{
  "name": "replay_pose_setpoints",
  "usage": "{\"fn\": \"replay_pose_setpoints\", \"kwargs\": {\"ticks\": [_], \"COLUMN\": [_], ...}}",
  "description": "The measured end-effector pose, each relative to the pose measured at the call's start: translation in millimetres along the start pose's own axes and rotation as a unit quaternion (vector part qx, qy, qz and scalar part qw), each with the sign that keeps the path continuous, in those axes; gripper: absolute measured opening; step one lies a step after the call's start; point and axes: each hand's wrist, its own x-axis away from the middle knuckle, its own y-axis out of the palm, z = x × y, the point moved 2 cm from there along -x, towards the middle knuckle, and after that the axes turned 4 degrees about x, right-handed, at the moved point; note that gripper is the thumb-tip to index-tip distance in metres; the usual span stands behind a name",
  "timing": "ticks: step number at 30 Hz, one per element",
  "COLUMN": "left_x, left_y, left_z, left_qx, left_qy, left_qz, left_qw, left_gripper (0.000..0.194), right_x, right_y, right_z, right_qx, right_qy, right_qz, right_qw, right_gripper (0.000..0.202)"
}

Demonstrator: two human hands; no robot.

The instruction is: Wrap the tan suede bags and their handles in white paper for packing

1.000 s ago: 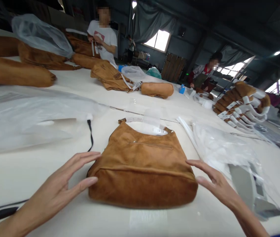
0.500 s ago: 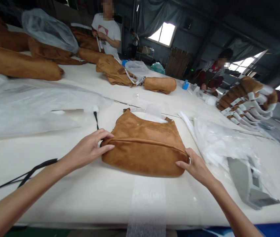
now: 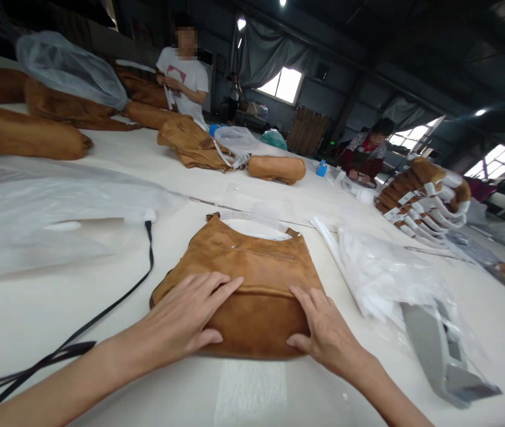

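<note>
A tan brown suede-look handbag point(image 3: 261, 326) lies on the white table in front of me, its bottom panel facing me and its curved top pointing away. My left hand point(image 3: 199, 314) rests on the bag's left part, fingers stretched over the piped seam and thumb on the bottom panel. On the right side my right hand point(image 3: 319, 320) touches the same seam with its fingertips, its thumb apart and lower down. Both hands are open against the bag. White lining or padding shows at the bag's opening. A translucent strip point(image 3: 250, 388) lies under the near edge.
A grey tape dispenser point(image 3: 439, 350) and clear plastic bags point(image 3: 381, 267) are at right. Plastic sheeting point(image 3: 57, 207) and a black cord point(image 3: 132, 290) lie at left. Brown bags point(image 3: 21, 130) and a wrapped bag stack point(image 3: 421, 196) stand farther off. Two people work across the table.
Both hands have left the bag's lower corners and moved inward, now lying over its seam with fingers stretched. The bag appears nearer and lower in view; the camera has also shifted.
</note>
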Motion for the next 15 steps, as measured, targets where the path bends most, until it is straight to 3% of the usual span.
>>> {"fn": "replay_pose_setpoints", "kwargs": {"ticks": [6,11,15], "left_x": [2.6,7.3,7.2], "left_y": [-0.6,7.9,7.4], "left_z": [8.4,11.6,10.1], "left_qx": [-0.053,-0.064,-0.033], "left_qy": [-0.007,0.002,-0.001], "left_qz": [-0.064,-0.053,-0.046], "left_qw": [0.997,0.997,0.998], "left_gripper": [0.107,0.098,0.093], "right_x": [7.1,15.8,18.8], "right_y": [6.4,22.9,30.5], "right_z": [2.6,1.7,4.8], "right_qx": [0.030,0.055,0.031], "right_qy": [-0.024,-0.038,-0.028], "right_qz": [0.024,0.067,0.079], "right_qw": [0.999,0.996,0.996], "right_gripper": [0.084,0.059,0.056]}}
